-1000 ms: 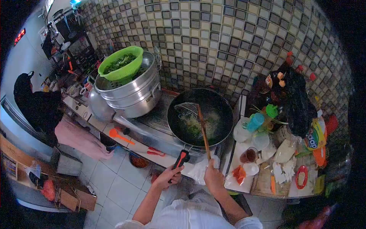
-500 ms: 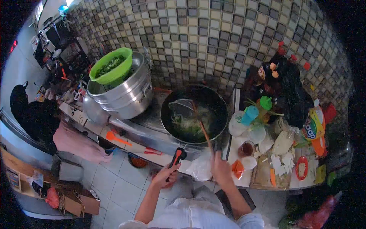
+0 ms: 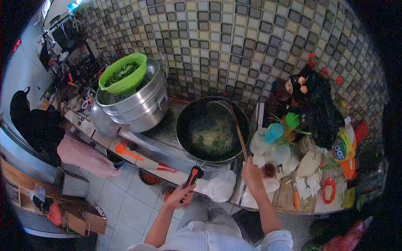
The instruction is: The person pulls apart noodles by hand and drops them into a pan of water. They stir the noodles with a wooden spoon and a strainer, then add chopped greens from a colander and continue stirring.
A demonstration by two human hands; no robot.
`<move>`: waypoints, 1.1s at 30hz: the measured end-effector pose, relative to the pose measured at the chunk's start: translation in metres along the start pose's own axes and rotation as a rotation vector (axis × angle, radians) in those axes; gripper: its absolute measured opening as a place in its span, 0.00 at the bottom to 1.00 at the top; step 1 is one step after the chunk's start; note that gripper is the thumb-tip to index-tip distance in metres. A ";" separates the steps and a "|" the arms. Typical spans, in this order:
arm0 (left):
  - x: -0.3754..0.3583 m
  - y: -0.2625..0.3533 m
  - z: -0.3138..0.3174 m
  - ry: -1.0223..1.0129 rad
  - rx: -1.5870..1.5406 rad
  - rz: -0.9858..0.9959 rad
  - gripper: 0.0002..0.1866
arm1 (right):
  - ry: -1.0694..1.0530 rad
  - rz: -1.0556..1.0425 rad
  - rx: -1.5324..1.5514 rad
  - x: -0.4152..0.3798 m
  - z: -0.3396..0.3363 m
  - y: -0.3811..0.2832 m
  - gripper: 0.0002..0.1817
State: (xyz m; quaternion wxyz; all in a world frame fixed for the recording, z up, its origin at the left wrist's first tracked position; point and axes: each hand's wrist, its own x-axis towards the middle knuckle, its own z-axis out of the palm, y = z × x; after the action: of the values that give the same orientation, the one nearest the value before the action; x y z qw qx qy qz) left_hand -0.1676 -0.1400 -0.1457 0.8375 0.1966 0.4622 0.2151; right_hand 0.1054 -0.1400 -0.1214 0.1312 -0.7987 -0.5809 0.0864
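A black wok [image 3: 188,119] sits on the stove, with pale shreds and chopped greens [image 3: 214,140] in its bottom. My left hand [image 3: 180,195] is closed around the wok's black-and-red handle [image 3: 193,175], which points towards me. In my right hand [image 3: 253,173] is the long wooden handle of a spatula [image 3: 239,134]. It slants up across the wok's right side, and its metal head rests near the far rim, only faintly visible. A white plastic bag [image 3: 222,187] lies on the counter edge between my hands.
Left of the wok stands a large steamer pot [image 3: 136,111] with a green basket of leaves [image 3: 123,77] on top. Cups, a blue-lidded container [image 3: 274,131], a cutting board [image 3: 307,201] and a black bag [image 3: 324,108] crowd the right. An orange utensil [image 3: 127,152] lies along the front edge.
The spatula's head has moved from the food to the wok's far side, and my right hand has shifted right. The food is gathered in the middle. My left hand keeps its grip.
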 end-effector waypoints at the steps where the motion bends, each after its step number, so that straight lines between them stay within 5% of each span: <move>1: 0.001 0.000 -0.001 -0.006 0.003 0.014 0.11 | -0.049 0.029 0.036 -0.002 0.002 0.001 0.19; 3: 0.003 0.000 -0.006 -0.070 -0.030 -0.033 0.11 | -0.085 0.053 0.074 -0.007 0.004 0.003 0.19; 4: 0.004 0.001 -0.004 -0.057 0.062 -0.008 0.20 | -0.085 0.036 0.123 -0.013 0.003 0.002 0.19; 7: -0.012 0.010 0.008 0.024 -0.006 -0.063 0.12 | -0.165 0.064 0.296 -0.031 -0.003 0.001 0.20; 9: -0.008 0.003 0.001 -0.012 -0.003 -0.033 0.12 | -0.375 0.207 0.514 -0.041 -0.025 -0.016 0.19; 16: 0.008 -0.002 -0.012 -0.043 0.017 -0.064 0.14 | -0.470 0.193 0.683 -0.061 -0.006 -0.014 0.12; 21: -0.001 0.002 -0.005 0.004 0.034 -0.113 0.14 | -0.097 -0.042 0.507 -0.069 -0.003 -0.009 0.09; 33: 0.005 -0.001 -0.011 -0.083 -0.009 -0.050 0.13 | -0.096 0.012 0.209 -0.095 -0.039 -0.034 0.11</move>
State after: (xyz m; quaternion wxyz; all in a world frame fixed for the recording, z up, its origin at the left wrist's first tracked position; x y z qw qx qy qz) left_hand -0.1747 -0.1366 -0.1552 0.8618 0.1900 0.4310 0.1881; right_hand 0.0567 -0.2242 -0.0749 0.1851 -0.7790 -0.5696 0.1857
